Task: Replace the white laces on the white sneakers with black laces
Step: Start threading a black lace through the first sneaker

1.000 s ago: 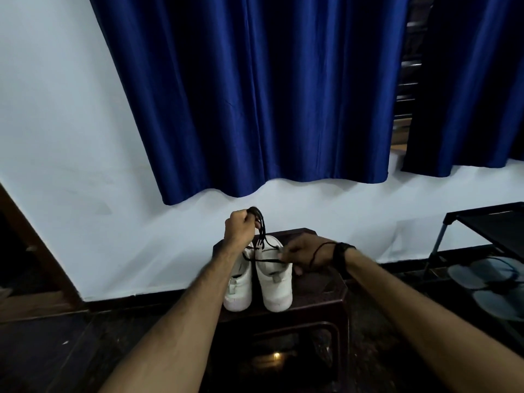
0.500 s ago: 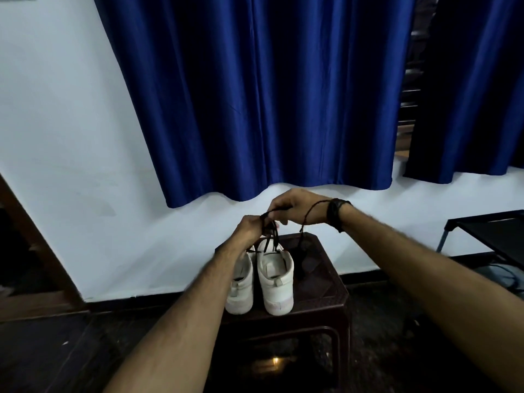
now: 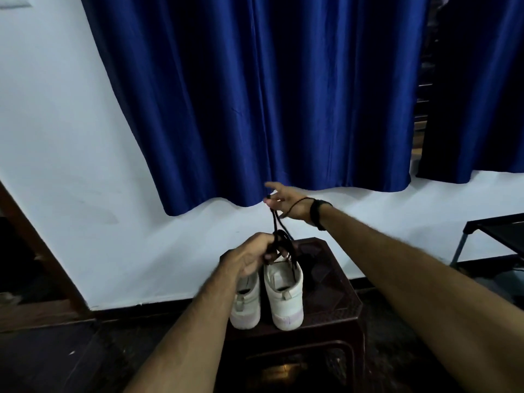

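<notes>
Now the right hand (image 3: pixel 289 207) has risen, pinching one black lace (image 3: pixel 276 222) end out of the bundle. The left hand (image 3: pixel 249 258) still grips that bundle above the sneakers (image 3: pixel 266 296); threading probably comes next.

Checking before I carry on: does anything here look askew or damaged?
Nothing stands out. Both white sneakers sit upright, side by side on the dark stool; the black laces run from left hand to right hand.
</notes>
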Demonstrator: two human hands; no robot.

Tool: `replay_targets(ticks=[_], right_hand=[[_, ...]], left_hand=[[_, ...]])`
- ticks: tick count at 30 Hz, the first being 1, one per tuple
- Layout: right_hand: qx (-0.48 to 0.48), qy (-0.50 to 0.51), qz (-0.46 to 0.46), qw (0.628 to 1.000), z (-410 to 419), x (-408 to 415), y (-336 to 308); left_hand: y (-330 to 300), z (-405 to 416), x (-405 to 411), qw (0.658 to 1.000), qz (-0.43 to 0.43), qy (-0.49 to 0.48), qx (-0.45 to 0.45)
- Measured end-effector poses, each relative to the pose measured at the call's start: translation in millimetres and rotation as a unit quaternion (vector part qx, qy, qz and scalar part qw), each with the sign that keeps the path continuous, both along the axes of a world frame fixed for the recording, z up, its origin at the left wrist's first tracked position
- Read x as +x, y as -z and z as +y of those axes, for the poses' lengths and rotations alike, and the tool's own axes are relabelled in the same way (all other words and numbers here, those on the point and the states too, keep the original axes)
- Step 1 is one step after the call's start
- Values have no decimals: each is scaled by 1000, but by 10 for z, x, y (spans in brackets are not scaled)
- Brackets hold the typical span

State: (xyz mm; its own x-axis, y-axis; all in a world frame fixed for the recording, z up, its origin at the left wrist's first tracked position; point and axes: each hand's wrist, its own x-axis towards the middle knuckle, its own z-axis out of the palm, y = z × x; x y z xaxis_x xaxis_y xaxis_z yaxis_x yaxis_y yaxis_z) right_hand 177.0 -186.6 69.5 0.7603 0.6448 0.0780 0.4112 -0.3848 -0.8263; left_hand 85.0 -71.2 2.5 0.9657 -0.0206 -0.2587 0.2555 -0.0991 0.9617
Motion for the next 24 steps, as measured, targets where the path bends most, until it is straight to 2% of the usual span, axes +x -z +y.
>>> replay_targets(ticks=[1, 4, 5, 7, 11, 13, 15, 17, 21, 24], right_hand=[[24, 3, 10, 1000, -26, 6, 113], [26, 89, -95, 991, -168, -3, 410], [37, 100, -98, 990, -229, -35, 487], [100, 86, -29, 991, -322, -173, 642], [209, 103, 37, 972, -424, -383, 880], [187, 62, 58, 979, -458, -441, 936], [94, 39, 24, 995, -434, -475, 983], [59, 37, -5, 998, -333, -453, 1076], [64, 87, -28, 994, -67, -400, 1212], [103, 112, -38, 988, 14, -457, 1181]], left_hand=[[6, 24, 18, 1000, -2, -1, -17], [21, 116, 63, 996, -13, -18, -83], [38, 133, 81, 995, -15, -19, -96], [65, 119, 86, 993, -13, -20, -113], [84, 57, 93, 994, -20, -40, -98], [55, 57, 96, 995, -29, -59, -79], [29, 54, 109, 994, -32, -68, -76], [-8, 22, 115, 995, -34, -71, -68], [-83, -9, 92, 994, -42, -90, -47], [-139, 42, 36, 993, -62, -97, -31]])
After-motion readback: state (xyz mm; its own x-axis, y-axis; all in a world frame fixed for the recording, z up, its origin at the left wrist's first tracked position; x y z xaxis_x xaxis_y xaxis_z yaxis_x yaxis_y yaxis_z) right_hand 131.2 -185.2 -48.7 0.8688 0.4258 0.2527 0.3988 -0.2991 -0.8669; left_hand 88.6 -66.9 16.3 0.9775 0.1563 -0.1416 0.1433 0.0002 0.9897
